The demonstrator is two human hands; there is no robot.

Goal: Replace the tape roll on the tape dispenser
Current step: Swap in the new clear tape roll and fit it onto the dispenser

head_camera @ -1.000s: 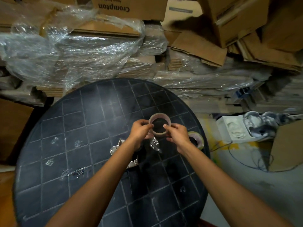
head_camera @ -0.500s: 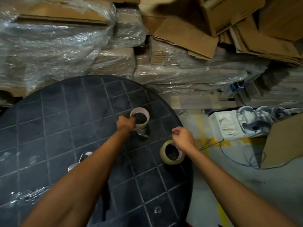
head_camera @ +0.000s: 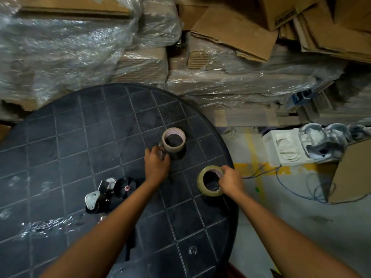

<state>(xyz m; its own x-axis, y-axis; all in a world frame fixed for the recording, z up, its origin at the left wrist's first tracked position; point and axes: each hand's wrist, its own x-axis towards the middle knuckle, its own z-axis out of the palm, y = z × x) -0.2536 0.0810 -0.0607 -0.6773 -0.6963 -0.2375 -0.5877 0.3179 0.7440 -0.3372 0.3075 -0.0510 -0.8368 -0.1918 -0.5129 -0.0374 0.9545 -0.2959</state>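
A pale, nearly used-up tape roll [head_camera: 173, 141] stands on the black round table [head_camera: 60, 137]. My left hand [head_camera: 156, 165] is at its near left side, fingers curled toward it; whether they still grip it is unclear. My right hand [head_camera: 230, 181] grips the right rim of a fuller olive-brown tape roll [head_camera: 206, 189], which is tilted up near the table's right edge. The black tape dispenser [head_camera: 106, 191], with shiny metal parts, lies on the table to the left of my left forearm, untouched.
A crumpled strip of clear film [head_camera: 46, 225] lies on the table at the left. Cardboard stacks wrapped in plastic [head_camera: 220, 81] rise behind the table. On the floor to the right are a white foam block [head_camera: 285, 145], wires [head_camera: 291, 181] and a cardboard box [head_camera: 353, 173].
Both hands first held the pale roll together. The left hand set it down farther back on the table, while the right hand moved to the olive-brown roll and took hold of it.
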